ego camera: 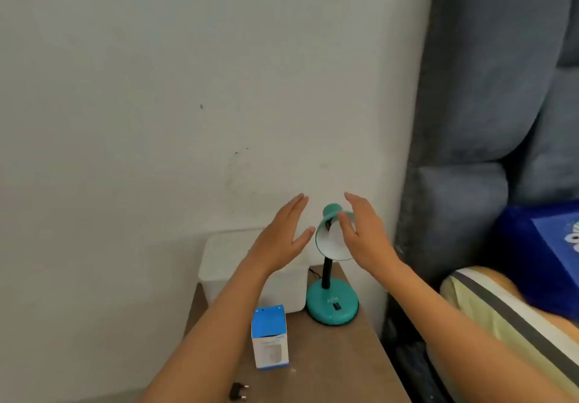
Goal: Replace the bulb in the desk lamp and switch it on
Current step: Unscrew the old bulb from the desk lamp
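On brown surface (329,355) bulb box (270,337) seems unopened; left hand (282,230) and right hand (363,233), both open and empty, flank lamp shade (332,243), so the replacement looks hardly begun

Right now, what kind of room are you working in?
Probably a bedroom or living corner at home: a small wooden side table against a plain wall, a teal desk lamp on it, and grey upholstered cushions with bedding alongside.
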Demonstrator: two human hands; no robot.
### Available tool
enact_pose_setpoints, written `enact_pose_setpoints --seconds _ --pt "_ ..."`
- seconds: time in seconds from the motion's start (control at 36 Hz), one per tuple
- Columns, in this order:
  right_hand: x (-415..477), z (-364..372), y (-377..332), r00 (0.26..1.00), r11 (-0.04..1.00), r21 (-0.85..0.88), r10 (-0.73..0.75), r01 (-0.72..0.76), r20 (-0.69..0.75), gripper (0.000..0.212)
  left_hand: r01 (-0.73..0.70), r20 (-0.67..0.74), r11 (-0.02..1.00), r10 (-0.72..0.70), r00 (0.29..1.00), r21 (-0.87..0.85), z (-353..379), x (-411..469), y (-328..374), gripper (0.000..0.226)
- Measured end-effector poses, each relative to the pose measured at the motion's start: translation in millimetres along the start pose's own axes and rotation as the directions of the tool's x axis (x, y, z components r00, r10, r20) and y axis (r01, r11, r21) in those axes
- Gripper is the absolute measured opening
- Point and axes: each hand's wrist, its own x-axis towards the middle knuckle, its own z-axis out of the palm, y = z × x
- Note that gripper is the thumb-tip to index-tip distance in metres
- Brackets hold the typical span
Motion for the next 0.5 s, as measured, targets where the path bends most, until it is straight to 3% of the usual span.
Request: enact_pose_setpoints --seconds 0.08,0.17,0.36,0.5 --pt "-22 3 19 0.999 0.997 0.068 0.028 -0.025 -0.042 0.031 0.009 0.055 1.000 -0.008 0.998 -0.003 20 -2 -1 0.070" --pt "-34 10 38 0.988 0.980 0.130 0.155 -0.151 -0.022 0.026 0.035 0.099 0.998 -0.029 0.995 -0.058 40 2 -7 0.086" --pt "-25 30 60 0.915 0.880 0.253 0.380 -0.403 0.136 0.046 0.065 0.191 0.976 -0.025 0.981 -0.206 72 16 -29 0.118" --pt "-2 42 66 0.864 0.767 0.401 0.468 -0.501 0.185 0.050 -0.013 0.126 0.974 0.043 0.991 -0.224 82 21 -39 0.117"
